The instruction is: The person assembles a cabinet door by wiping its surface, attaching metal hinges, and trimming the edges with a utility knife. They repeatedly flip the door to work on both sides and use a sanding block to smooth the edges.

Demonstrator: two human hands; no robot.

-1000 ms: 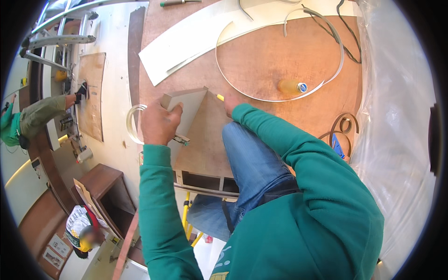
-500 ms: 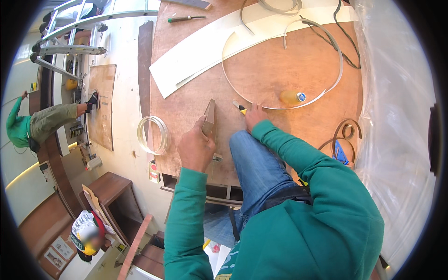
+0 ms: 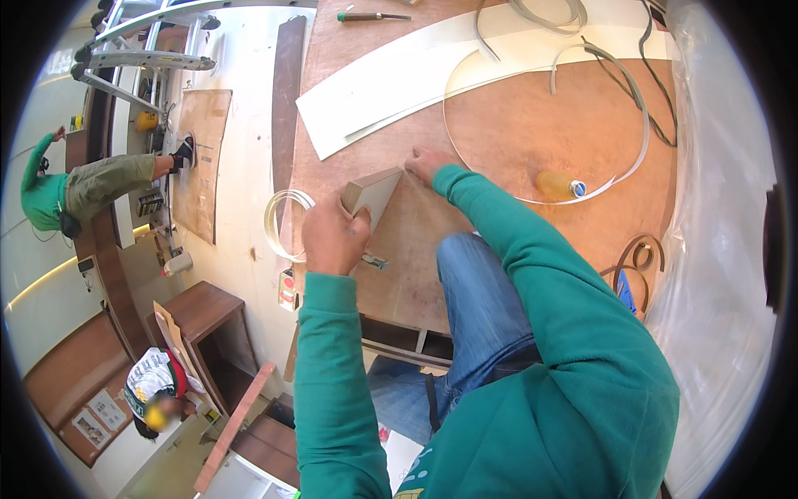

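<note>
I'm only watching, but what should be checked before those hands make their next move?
Panel gripped by the left hand: ok.
Right hand beside the panel's far corner: ok.
What the right hand holds: cannot tell, hidden from this view.
White coil free of the left hand: cannot tell, they overlap.
Amber bottle apart from both hands: ok.
Green-handled tool apart from both hands: ok.

Room left of bottle (image 3: 555, 186) (strip (image 3: 615, 180) around)

Board (image 3: 380, 198) left of bottle (image 3: 554, 185), coil (image 3: 271, 224) farther left
</note>
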